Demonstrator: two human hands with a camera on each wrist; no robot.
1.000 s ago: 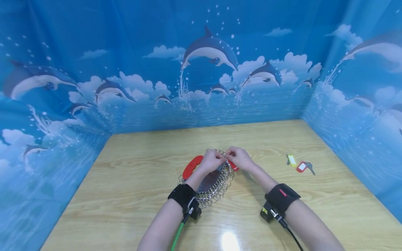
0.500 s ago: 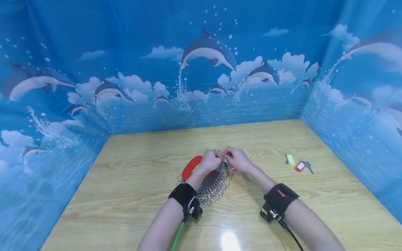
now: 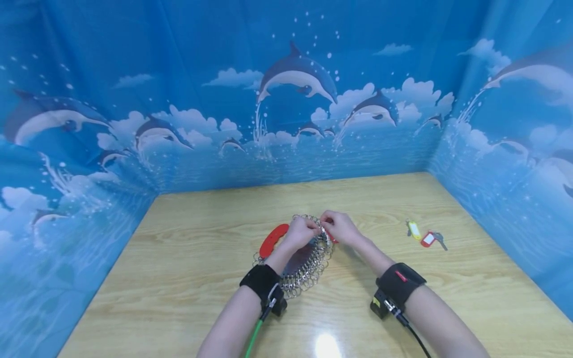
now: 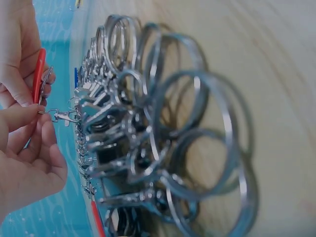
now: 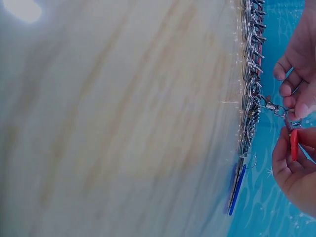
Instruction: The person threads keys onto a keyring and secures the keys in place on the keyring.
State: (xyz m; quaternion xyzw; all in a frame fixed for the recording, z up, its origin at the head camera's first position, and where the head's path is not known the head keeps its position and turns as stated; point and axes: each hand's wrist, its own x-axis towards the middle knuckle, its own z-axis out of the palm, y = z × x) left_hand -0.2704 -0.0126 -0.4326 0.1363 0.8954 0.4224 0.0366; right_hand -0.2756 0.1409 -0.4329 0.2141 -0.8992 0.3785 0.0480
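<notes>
No text can be read. A small red label (image 3: 400, 276) on the black right wristband (image 3: 405, 287) bears pale marks too small to make out. On the counter (image 3: 201, 238), a yellow key tag (image 3: 414, 230) and a red key tag (image 3: 428, 239), both white-fronted, are unreadable at this size.

You wear a broad black left wristband (image 3: 258, 279) with a small black box (image 3: 280, 304) on its inner side and a bright green cable (image 3: 253, 339). Your right wristband (image 3: 406, 291), also black, shows a small red label (image 3: 400, 275), a yellow-marked black unit (image 3: 377, 307), a silver connector (image 3: 390, 305) and a black cable (image 3: 419, 340).
</notes>
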